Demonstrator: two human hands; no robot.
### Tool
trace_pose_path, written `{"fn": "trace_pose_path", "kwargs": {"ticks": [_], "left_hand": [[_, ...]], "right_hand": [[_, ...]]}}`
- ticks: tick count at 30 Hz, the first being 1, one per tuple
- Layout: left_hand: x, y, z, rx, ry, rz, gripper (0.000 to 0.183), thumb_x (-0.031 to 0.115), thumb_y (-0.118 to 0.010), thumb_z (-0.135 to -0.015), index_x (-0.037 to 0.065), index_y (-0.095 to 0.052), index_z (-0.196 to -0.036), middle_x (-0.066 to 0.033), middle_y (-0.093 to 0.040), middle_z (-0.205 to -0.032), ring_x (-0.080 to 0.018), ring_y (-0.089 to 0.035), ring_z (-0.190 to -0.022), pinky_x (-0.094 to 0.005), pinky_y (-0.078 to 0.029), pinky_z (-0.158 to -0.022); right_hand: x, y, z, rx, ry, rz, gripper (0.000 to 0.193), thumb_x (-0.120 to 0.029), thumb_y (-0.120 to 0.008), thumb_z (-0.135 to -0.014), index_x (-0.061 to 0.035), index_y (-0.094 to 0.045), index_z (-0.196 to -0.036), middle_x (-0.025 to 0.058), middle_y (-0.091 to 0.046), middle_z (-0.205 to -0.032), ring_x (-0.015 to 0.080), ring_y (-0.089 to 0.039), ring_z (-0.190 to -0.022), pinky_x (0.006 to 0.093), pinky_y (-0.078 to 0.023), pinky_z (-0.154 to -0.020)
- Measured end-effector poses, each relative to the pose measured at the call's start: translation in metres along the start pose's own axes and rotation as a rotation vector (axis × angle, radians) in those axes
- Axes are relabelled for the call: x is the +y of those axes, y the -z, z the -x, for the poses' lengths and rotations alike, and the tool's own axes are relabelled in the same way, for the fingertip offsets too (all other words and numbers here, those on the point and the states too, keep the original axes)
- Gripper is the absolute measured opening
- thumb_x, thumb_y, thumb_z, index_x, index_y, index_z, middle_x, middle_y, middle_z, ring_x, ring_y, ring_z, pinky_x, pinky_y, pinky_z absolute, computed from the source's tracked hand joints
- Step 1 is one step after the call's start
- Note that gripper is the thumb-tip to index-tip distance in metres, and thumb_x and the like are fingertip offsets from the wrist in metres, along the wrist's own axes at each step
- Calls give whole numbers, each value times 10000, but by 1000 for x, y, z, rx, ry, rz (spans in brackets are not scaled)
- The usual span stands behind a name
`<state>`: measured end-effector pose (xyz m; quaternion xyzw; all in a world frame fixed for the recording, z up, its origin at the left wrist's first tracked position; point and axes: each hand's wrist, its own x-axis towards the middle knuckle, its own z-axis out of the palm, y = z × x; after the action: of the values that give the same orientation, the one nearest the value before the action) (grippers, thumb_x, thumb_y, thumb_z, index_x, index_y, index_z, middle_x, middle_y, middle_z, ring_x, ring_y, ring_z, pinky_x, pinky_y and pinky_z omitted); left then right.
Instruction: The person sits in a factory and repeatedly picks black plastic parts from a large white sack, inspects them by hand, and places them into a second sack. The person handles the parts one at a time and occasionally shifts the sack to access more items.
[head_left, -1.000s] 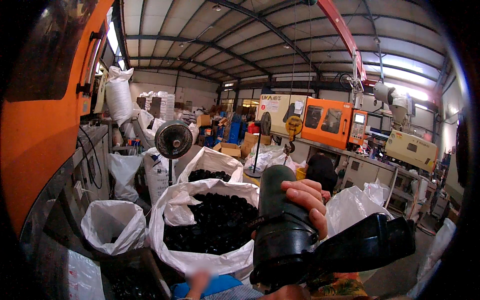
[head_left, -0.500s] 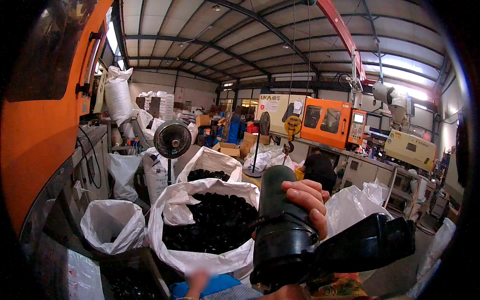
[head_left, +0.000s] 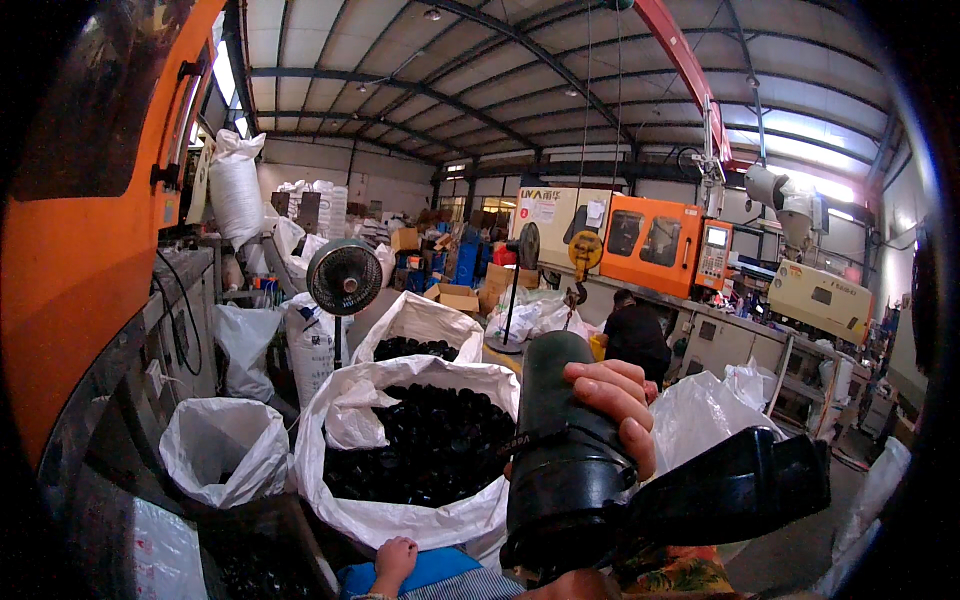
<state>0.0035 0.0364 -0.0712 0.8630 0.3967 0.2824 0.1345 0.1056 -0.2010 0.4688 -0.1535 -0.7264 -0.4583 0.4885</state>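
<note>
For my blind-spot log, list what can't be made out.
In the head view:
palm of the hand gripping the dark cylinder: hidden behind it
depth of the black pieces: hidden by the near sack
near orange machine: left side cut off by picture's edge
control screen readout: too small

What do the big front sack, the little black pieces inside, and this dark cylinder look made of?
Sack: probably woven plastic, matte white, stiffly creased. Pieces: likely hard plastic, judging by glossy glints. Cylinder: possibly plastic or coated metal; smooth, soft highlights.
</note>
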Motion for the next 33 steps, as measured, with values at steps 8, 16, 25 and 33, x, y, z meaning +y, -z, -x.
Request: {"fn": "trace_pose_path", "kwargs": {"ticks": [8, 16, 25, 33], "left_hand": [[73, 105, 5, -186, 179, 17, 252, 265, -521, -864, 84, -669, -958, -122, -630, -1012, -290, -577, -953, -431, -455, -859], [83, 115, 3, -279, 147, 0, 295, 183, -465, -894, 45, -585, -1126, -141, -582, -1137, -267, -555, -1042, -400, -420, -921], [95, 126, 5, -276, 181, -10, 298, 184, -481, -880, 44, -596, -1116, -147, -592, -1118, -270, -566, -1020, -406, -431, -903], [88, 112, 8, -207, 97, -48, 293, 183, -498, -869, 38, -601, -1102, -152, -594, -1100, -282, -568, -1005, -420, -435, -891]], "right_hand": [[-4, 9, -7, -70, -78, -33, 305, -226, -470, -921, -111, -372, -1186, 178, -561, -1187, 311, -573, -1038, 461, -414, -909], [1, 7, 15, -62, -179, 26, 276, -200, -471, -917, -97, -389, -1160, 165, -580, -1170, 303, -572, -1026, 439, -402, -923], [20, 27, 37, -419, -476, -208, 327, -194, -573, -846, -67, -497, -1137, 140, -588, -1157, 261, -564, -1026, 384, -393, -932], [29, 23, 107, -332, -739, -812, 576, -262, -730, -732, -5, -501, -1195, 118, -564, -1180, 229, -537, -1072, 358, -386, -951]]}}
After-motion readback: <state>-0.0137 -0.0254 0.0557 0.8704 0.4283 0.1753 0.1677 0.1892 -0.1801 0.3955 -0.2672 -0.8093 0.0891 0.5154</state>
